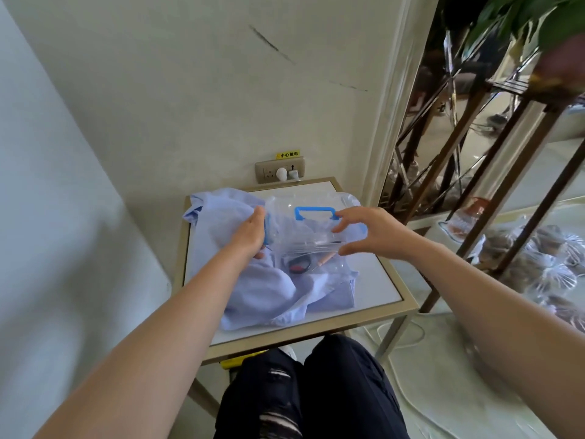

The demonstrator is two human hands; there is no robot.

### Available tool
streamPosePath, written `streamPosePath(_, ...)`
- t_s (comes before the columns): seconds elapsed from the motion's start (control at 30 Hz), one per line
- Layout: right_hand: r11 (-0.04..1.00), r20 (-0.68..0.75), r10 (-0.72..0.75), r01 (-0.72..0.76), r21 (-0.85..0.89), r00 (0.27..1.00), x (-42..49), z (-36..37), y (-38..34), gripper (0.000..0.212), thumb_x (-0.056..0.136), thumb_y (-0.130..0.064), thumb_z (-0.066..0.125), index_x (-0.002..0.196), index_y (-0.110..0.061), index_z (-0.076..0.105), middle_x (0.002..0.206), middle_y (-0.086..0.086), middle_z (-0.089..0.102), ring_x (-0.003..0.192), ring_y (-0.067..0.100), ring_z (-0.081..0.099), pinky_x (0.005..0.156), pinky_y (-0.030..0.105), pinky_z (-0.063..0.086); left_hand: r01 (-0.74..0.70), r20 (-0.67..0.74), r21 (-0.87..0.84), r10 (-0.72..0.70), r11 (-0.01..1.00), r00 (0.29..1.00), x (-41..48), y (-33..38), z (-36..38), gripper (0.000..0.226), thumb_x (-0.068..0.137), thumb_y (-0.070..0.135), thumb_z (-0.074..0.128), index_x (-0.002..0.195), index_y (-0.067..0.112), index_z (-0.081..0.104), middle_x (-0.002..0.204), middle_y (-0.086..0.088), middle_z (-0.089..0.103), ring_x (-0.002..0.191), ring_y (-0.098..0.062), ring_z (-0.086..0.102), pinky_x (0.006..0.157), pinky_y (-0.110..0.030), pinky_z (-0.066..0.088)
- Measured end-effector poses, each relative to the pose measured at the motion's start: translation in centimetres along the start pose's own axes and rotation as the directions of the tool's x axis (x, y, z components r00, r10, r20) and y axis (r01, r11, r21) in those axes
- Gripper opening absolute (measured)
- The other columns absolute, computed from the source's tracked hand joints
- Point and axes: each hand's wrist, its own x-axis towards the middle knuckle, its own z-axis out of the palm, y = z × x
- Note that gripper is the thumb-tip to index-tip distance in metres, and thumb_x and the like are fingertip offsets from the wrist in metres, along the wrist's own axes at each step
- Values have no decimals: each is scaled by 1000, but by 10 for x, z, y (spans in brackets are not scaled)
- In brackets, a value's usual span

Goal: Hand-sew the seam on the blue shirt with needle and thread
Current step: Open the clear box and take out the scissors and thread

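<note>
My left grip (248, 234) lies against the left end of the clear plastic box (304, 239). Its fingers are straight and pressed along the blue latch there, with the thumb tucked low. My right grip (367, 231) is spread apart at the box's right end, fingertips at the lid beside the blue handle (315, 212) and thumb lower near the front edge. It clamps nothing.

Through the clear wall I can see scissors (299, 264) with dark loops and a slim wooden-handled tool (327, 258).

The box sits on top of the blue shirt (262, 293), which lies rumpled across the white, gold-framed worktop (373, 280) and reaches from its back left corner to near the front edge.

A wall socket (280, 172) sits just behind the worktop, and a metal plant stand (506, 153) rises to the right. My knees (316, 391), in dark ripped trousers, are below the front edge.
</note>
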Motion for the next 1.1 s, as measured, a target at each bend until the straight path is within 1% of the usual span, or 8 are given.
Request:
streamPosePath(0.2, 854, -423, 208, 47, 518, 882, -4, -21, 0, 26, 91, -32, 67, 114, -21, 72, 112, -6, 70, 103, 6, 64, 99, 31, 49, 71, -9, -246, -76, 967, 997, 2, 2, 8, 56, 101, 59, 18, 131, 26, 51, 118, 0, 54, 108, -25, 53, 106, -46, 43)
streamPosePath(0.33, 689, -619, 346, 257, 678, 705, 0, -37, -14, 36, 93, -44, 63, 106, -12, 72, 98, 0, 72, 94, 22, 66, 93, 40, 52, -227, -212, 282, 291, 932, 933, 9, 5, 3, 32, 106, 26, 31, 123, 10, 54, 113, -11, 59, 108, -32, 53, 92, -36, 39)
streamPosePath(0.43, 422, -542, 421, 372, 827, 728, 8, -45, -28, 35, 101, -33, 53, 114, -1, 63, 99, 11, 70, 88, 23, 67, 81, 35, 57, -461, -366, 67, 452, 885, 814, -6, 18, 2, 24, 101, 34, 37, 96, 15, 52, 87, -2, 53, 89, -21, 47, 74, -27, 37)
streamPosePath(0.67, 241, -83, 357, -5, 971, 930, 16, -14, -53, 44, 106, -34, 37, 105, 2, 62, 88, 17, 73, 77, 28, 71, 85, 41, 57, -212, -78, -490, 199, 846, 977, -14, 37, -2, 20, 91, 18, 65, 108, 12, 57, 79, -4, 66, 47, -11, 57, 50, -21, 43)
streamPosePath(0.77, 592, -13, 248, -141, 793, 969, 10, -12, -43, 41, 104, -26, 30, 117, -8, 64, 111, 11, 72, 106, 24, 64, 98, 37, 45, -205, -194, -590, 109, 781, 975, -5, 19, -14, 10, 89, 2, 60, 92, 11, 56, 68, -2, 57, 39, -7, 44, 39, -15, 32)
streamPosePath(0.83, 949, 36, 156, -160, 273, 987, 1, -9, -24, 34, 97, -19, 45, 129, -20, 57, 141, 8, 52, 137, 25, 38, 110, 38, 30, -212, -263, -703, 28, 679, 964, 1, 13, -25, 14, 92, 1, 57, 88, 13, 52, 72, -3, 57, 36, -6, 40, 37, -15, 28)
streamPosePath(0.97, 901, 202, 78, 18, -433, 976, -16, 2, 15, 37, 85, -25, 69, 121, -28, 61, 161, 1, 15, 150, 22, -3, 120, 53, 11, -203, -299, -831, -107, 518, 948, 17, 5, -33, 21, 98, 1, 46, 82, 14, 47, 74, -4, 54, 31, -4, 34, 37, -15, 28)
streamPosePath(1.1, 936, -157, -249, 196, -291, 956, -15, 11, 37, 5, 89, -23, 69, 89, -19, 69, 110, -2, 67, 119, 22, 54, 106, 33, 27, -189, -345, -793, -171, 580, 923, 28, 5, -19, 26, 99, 4, 44, 124, 9, 49, 74, -3, 58, 31, -3, 35, 36, -14, 28)
